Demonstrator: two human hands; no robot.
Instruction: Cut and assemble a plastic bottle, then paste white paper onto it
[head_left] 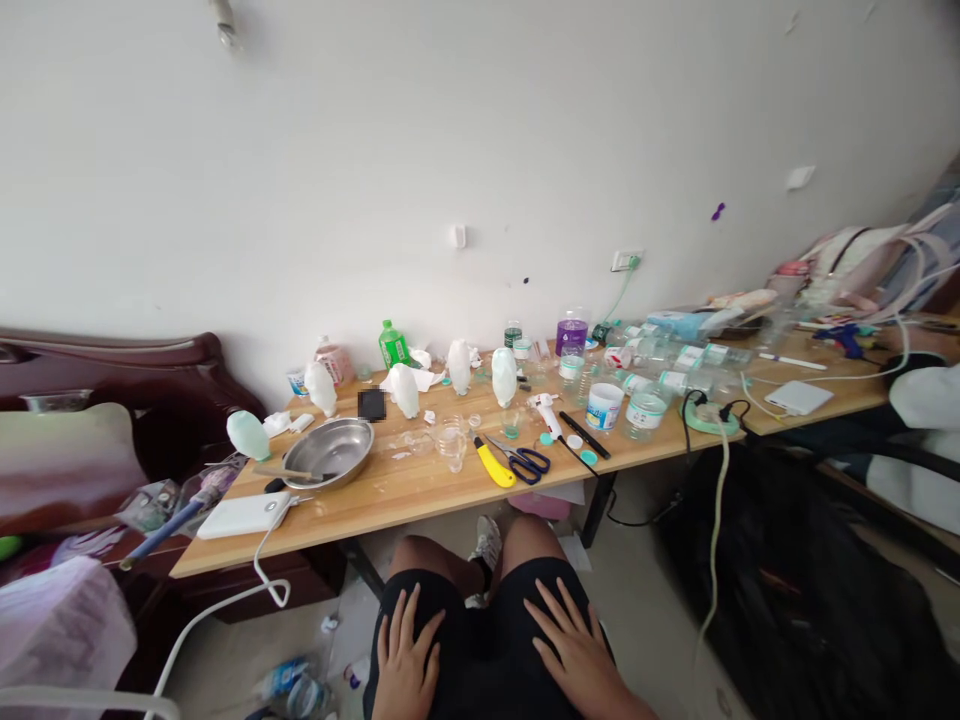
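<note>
2 hands at rest, 1 on each thigh: the left hand (406, 650) and the right hand (576, 645) lie flat on the dark shorts (480, 690), fingers on each spread apart. Up to the bench (420, 488), and just beyond the knees at the near edge, there's 1 yellow cutter (496, 466), then right beside it 1 pair of scissors (529, 461) with dark handles. A touch farther right, 1 white glue gun (546, 412), 1 black pen (585, 435) lying aslant, 2 teal caps (589, 457) close by. And look along the middle: 5 rounded pale forms (459, 367), 4 standing upright and 1 leaning at the left end! Near left, 1 metal bowl (337, 450), and nearer again 1 white box (241, 515). Far side by the wall, 1 green bottle (392, 345). Over right, 1 white tub (604, 407), then a crowd of clear bottles (675, 360), too jumbled to count, with 1 pale-green power strip (709, 417) on the near edge.
</note>
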